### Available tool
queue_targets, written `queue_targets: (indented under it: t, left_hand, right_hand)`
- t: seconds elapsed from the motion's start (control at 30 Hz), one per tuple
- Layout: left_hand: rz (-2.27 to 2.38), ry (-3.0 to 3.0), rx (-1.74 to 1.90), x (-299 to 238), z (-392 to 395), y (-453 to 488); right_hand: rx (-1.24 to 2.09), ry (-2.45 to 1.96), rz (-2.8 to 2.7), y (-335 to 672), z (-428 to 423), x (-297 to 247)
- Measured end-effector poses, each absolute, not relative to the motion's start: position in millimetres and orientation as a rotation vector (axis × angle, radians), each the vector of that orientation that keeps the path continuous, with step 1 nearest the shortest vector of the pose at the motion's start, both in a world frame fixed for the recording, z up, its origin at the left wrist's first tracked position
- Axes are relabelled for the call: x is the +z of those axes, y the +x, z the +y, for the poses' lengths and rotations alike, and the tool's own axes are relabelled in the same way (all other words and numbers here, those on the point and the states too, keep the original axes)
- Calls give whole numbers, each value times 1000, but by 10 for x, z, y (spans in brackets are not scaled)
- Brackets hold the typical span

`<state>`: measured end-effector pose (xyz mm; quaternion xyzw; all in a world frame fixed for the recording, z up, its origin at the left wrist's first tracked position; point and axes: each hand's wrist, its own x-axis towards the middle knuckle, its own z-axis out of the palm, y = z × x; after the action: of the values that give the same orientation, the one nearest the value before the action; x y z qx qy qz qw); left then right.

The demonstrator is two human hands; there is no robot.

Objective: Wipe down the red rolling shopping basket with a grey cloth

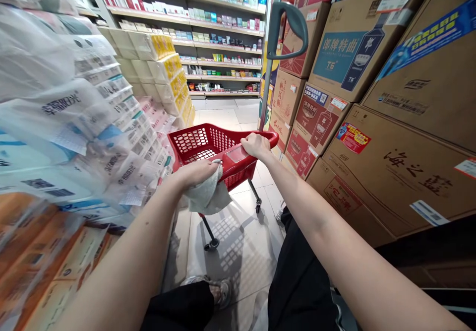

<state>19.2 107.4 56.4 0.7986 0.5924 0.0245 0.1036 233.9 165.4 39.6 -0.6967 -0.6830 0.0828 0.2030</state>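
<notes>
A red plastic shopping cart [208,142] on small wheels stands in the aisle in front of me. My right hand [256,146] is closed over the right end of its handle bar. My left hand [197,171] rests on the left part of the handle, fingers curled over a crumpled white cloth [208,197] that hangs down below it. The basket looks empty through its mesh. My legs in black trousers and a shoe show at the bottom.
Wrapped tissue packs [74,117] are stacked high on the left. Brown cardboard boxes [390,122] are piled on the right. A grey pole with a handle [286,28] stands behind the cart. Product shelves [219,38] close the aisle's far end. Tiled floor [238,251] lies underfoot.
</notes>
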Motion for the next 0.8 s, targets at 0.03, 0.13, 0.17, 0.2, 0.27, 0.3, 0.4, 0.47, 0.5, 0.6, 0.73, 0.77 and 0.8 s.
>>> queue_targets:
  t: [0.03, 0.13, 0.17, 0.2, 0.27, 0.3, 0.4, 0.47, 0.5, 0.6, 0.73, 0.77, 0.8]
  left_hand:
    - [1719, 2328, 27, 563, 1053, 224]
    - [1777, 2410, -27, 528, 852, 324]
    - [1827, 2485, -4, 504, 757, 352]
    - [1874, 2566, 42, 471, 658, 372]
    - [1868, 2740, 217, 378, 474, 383]
    - [1833, 2820, 332, 319, 396, 374]
    - [1679, 2997, 669, 134, 228, 314]
    - [1608, 3046, 827, 56, 162, 284]
    - [1596, 3047, 855, 47, 144, 283]
    - [1701, 2928, 659, 148, 172, 334]
    - [1848, 2564, 138, 438, 424, 438]
    - [1819, 2497, 47, 499, 505, 455]
    - [1784, 2441, -17, 546, 580, 470]
  right_hand:
    - [228, -1942, -1904, 2367, 1665, 390]
    - [237, -1953, -1903, 2454, 1702, 376]
    - [239, -1954, -1910, 2482, 1715, 373]
    - [237, -1953, -1916, 2510, 1727, 371]
    - [220, -1942, -1934, 2564, 1747, 368]
    - [210, -1932, -1945, 2589, 1754, 367]
    - [191, -1908, -1980, 2656, 1755, 372]
    - [195, -1888, -2004, 2690, 1745, 381]
    - [198, -1877, -2014, 2703, 1738, 386]
    - [205, -1854, -2034, 2727, 1719, 403]
    - [201, -1866, -2039, 2732, 1702, 425]
    - [205, -1880, -2035, 2732, 1701, 430]
    - [211, -1897, -2026, 2731, 1700, 435]
